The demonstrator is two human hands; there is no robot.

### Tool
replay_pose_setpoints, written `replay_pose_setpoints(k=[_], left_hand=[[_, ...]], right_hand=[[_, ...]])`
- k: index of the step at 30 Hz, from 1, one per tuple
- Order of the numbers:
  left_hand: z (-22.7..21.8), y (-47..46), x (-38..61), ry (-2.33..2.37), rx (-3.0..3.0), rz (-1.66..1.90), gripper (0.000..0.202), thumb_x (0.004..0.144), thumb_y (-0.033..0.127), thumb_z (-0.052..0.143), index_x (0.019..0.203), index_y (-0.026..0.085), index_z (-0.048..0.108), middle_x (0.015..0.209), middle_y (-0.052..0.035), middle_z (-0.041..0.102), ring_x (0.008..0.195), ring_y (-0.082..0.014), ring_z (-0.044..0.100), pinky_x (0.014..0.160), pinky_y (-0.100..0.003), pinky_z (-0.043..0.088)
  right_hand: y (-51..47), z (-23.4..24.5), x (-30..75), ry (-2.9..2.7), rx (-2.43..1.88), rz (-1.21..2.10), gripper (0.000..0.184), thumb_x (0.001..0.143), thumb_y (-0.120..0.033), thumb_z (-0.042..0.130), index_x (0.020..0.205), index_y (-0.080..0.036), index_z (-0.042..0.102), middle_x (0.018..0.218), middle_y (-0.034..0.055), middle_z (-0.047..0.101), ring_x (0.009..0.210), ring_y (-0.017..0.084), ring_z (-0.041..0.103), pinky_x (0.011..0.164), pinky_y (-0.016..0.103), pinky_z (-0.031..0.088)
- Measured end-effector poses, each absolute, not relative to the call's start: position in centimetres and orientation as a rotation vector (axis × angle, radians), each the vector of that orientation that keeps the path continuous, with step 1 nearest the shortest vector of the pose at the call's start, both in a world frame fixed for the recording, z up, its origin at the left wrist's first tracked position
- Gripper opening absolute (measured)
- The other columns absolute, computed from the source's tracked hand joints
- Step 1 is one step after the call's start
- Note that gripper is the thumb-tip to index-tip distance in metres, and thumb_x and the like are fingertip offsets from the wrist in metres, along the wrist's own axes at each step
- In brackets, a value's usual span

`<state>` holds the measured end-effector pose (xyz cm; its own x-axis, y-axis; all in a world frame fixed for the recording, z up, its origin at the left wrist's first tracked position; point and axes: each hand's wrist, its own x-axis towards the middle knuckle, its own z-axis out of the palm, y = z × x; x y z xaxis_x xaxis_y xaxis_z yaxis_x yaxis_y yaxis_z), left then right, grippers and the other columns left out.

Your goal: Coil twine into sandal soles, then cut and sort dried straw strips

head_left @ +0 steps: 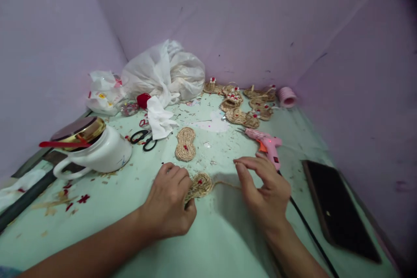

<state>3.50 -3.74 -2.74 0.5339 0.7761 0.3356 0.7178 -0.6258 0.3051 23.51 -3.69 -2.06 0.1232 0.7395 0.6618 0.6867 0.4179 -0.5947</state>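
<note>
My left hand (171, 202) is closed around a small coiled jute piece (199, 184), pinching it near the table top. A thin jute strand (228, 183) runs from the coil to my right hand (265, 189), whose fingertips are pressed together on it. Just beyond the hands lies a finished figure-eight jute coil (185, 143). A pink glue gun (265, 144) rests on the table just behind my right hand, with its black cord (309, 230) trailing toward me.
On the pale green table (221, 243): black scissors (143, 138), white mug with a gold lid (94, 147), crumpled tissue (159, 120), white plastic bags (163, 71), several finished jute ornaments (243, 104), a pink spool (286, 96), a dark phone (337, 208) at right.
</note>
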Motion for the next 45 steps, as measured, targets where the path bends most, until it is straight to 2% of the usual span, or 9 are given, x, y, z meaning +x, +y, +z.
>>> replay_pose_setpoints(k=[6, 13, 22, 25, 29, 33, 37, 41, 45], left_hand=[[-2.4, -3.9, 3.3, 1.305, 2.682, 0.594, 0.008, 0.064, 0.016, 0.05, 0.068, 0.014, 0.056, 0.07, -0.0075, 0.055, 0.071, -0.0205, 0.051, 0.079, -0.044, 0.038], [-0.6, -4.2, 2.6, 1.189, 2.654, 0.529, 0.014, 0.059, 0.014, 0.051, 0.071, 0.015, 0.059, 0.069, -0.0047, 0.058, 0.068, -0.0183, 0.053, 0.084, -0.045, 0.038], [0.0, -4.0, 0.6, 0.649, 2.866, 1.309, 0.037, 0.064, 0.005, 0.059, 0.1, 0.013, 0.055, 0.092, -0.0109, 0.061, 0.088, -0.0214, 0.054, 0.086, -0.047, 0.041], [-0.5, -3.3, 0.4, 0.619, 2.854, 1.446, 0.043, 0.063, 0.002, 0.061, 0.104, 0.012, 0.053, 0.095, -0.0123, 0.059, 0.092, -0.0227, 0.053, 0.086, -0.048, 0.042], [-1.1, -2.9, 0.1, 0.678, 2.81, 1.532, 0.043, 0.064, 0.002, 0.061, 0.105, 0.011, 0.054, 0.096, -0.0128, 0.057, 0.092, -0.0236, 0.053, 0.085, -0.049, 0.043], [-1.3, -2.8, -0.2, 0.703, 2.751, 1.602, 0.045, 0.065, 0.002, 0.061, 0.108, 0.012, 0.053, 0.099, -0.0128, 0.056, 0.094, -0.0242, 0.053, 0.083, -0.046, 0.045], [-1.6, -2.5, -0.3, 0.739, 2.721, 1.6, 0.045, 0.067, 0.002, 0.06, 0.11, 0.013, 0.053, 0.101, -0.013, 0.056, 0.096, -0.0238, 0.054, 0.079, -0.04, 0.048], [-2.1, -2.1, -0.3, 0.756, 2.713, 1.588, 0.045, 0.067, 0.002, 0.06, 0.11, 0.014, 0.053, 0.102, -0.0128, 0.056, 0.096, -0.0235, 0.054, 0.079, -0.038, 0.049], [-2.1, -2.2, -0.3, 0.781, 2.722, 1.55, 0.043, 0.067, 0.003, 0.06, 0.109, 0.014, 0.054, 0.102, -0.0126, 0.057, 0.096, -0.0231, 0.055, 0.079, -0.037, 0.049]], right_hand=[[-1.7, -2.4, 27.6, -1.362, -1.658, -0.143, 0.017, 0.078, -0.031, 0.054, 0.074, -0.019, 0.066, 0.077, 0.0062, 0.069, 0.075, 0.023, 0.062, 0.071, 0.036, 0.045], [-0.7, -3.4, 30.8, -1.4, -2.247, -0.005, 0.042, 0.08, -0.044, 0.046, 0.101, -0.012, 0.064, 0.092, 0.016, 0.067, 0.083, 0.028, 0.062, 0.064, 0.034, 0.041], [1.5, -2.6, 30.6, -1.241, -2.45, 0.199, 0.045, 0.074, -0.047, 0.052, 0.104, -0.014, 0.058, 0.092, 0.0143, 0.068, 0.086, 0.026, 0.062, 0.062, 0.029, 0.039], [1.7, -1.7, 31.3, -1.269, -2.436, 0.381, 0.039, 0.064, -0.041, 0.061, 0.09, -0.013, 0.065, 0.079, 0.0131, 0.07, 0.08, 0.026, 0.063, 0.057, 0.028, 0.038], [0.9, -1.1, 31.5, -1.277, -2.449, 0.52, 0.015, 0.052, -0.03, 0.067, 0.05, -0.016, 0.062, 0.051, 0.0104, 0.064, 0.059, 0.025, 0.061, 0.049, 0.029, 0.035], [-0.4, -0.9, 30.8, -1.105, -2.23, 0.823, 0.023, 0.056, -0.026, 0.061, 0.038, -0.018, 0.05, 0.036, 0.0066, 0.052, 0.044, 0.02, 0.052, 0.042, 0.028, 0.032], [-2.2, -0.5, 29.5, -1.046, -1.864, 1.023, 0.01, 0.067, -0.027, 0.052, 0.064, -0.017, 0.055, 0.062, 0.0047, 0.063, 0.052, 0.013, 0.053, 0.043, 0.024, 0.039], [-4.5, 0.1, 28.4, -1.092, -1.222, 1.237, 0.036, 0.069, -0.03, 0.06, 0.102, -0.017, 0.051, 0.103, 0.0108, 0.061, 0.062, 0.01, 0.052, 0.043, 0.02, 0.038], [-6.0, 0.2, 28.0, -1.242, -1.017, 1.304, 0.04, 0.069, -0.031, 0.065, 0.103, -0.015, 0.052, 0.101, 0.0106, 0.06, 0.055, 0.007, 0.048, 0.042, 0.019, 0.034]])
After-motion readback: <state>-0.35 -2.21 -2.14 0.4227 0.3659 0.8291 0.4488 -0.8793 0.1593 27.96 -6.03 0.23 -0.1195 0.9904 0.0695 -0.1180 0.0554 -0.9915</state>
